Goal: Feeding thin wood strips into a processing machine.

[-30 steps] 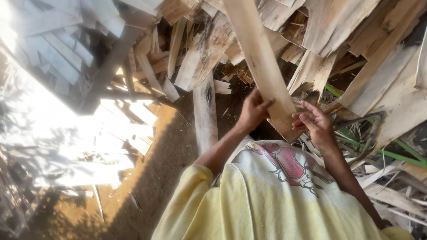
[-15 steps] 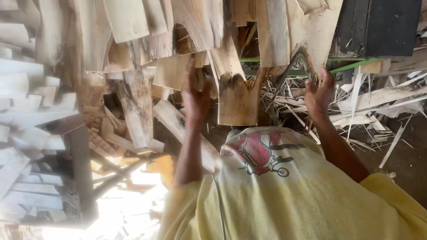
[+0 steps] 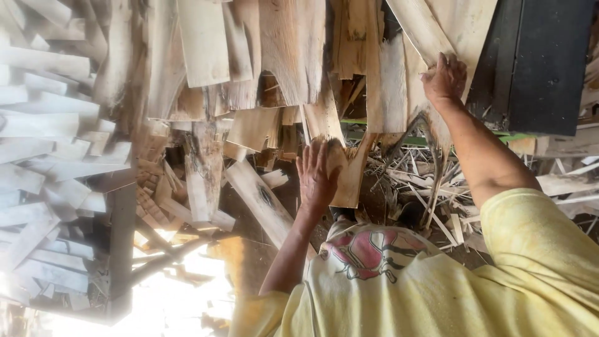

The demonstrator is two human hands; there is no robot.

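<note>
My left hand point(image 3: 317, 178) lies with its fingers spread on the lower end of a narrow wooden board point(image 3: 349, 178) that leans in a heap of offcuts. Higher up and to the right, my right hand point(image 3: 444, 78) grips the edge of a wide pale wooden slab point(image 3: 458, 25). Whether the two pieces are joined I cannot tell. My yellow shirt with a red print point(image 3: 374, 256) fills the bottom of the view.
Rough planks and veneer scraps point(image 3: 206, 43) hang and lean all across the top. Stacked pale slats point(image 3: 43, 156) fill the left side beside a dark post point(image 3: 121, 237). A black panel point(image 3: 536, 62) stands at upper right. Splinters and strips point(image 3: 412, 181) litter the ground.
The view has swung to the right. My right hand has risen from the board's lower edge to a slab higher up. My left hand has stayed low on the board.
</note>
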